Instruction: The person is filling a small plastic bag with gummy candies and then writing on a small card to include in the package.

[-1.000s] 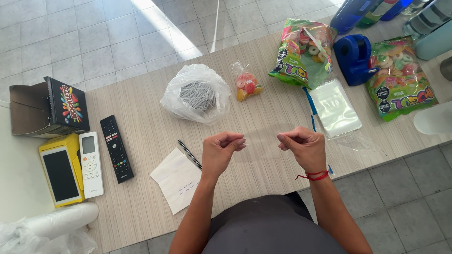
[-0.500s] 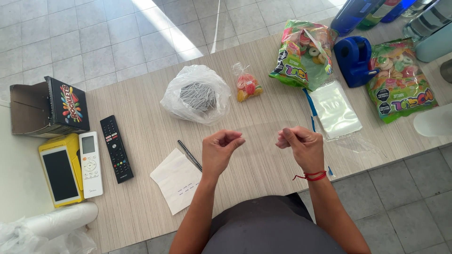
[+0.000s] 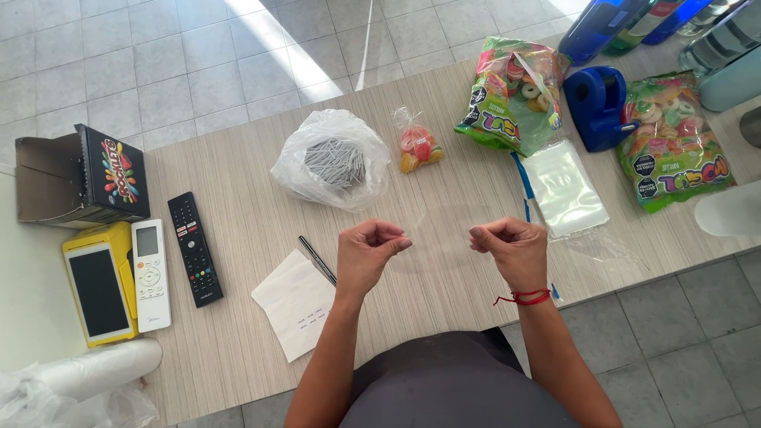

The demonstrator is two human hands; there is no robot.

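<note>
Head view: left hand (image 3: 366,252) and right hand (image 3: 511,247) at frame centre, grips pinched shut on small clear plastic bag (image 3: 441,236) stretched between, seemingly empty. Risk: thin film slips or tears; stack of clear bags (image 3: 564,190) right.

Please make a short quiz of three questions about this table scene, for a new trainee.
1. True or false: both hands are raised above the table, with fingers curled.
2. Which wrist wears the red string bracelet?
3. What lies nearest the left hand? A) black pen B) blue tape dispenser C) black remote

Key
1. True.
2. The right hand side.
3. A.
</note>
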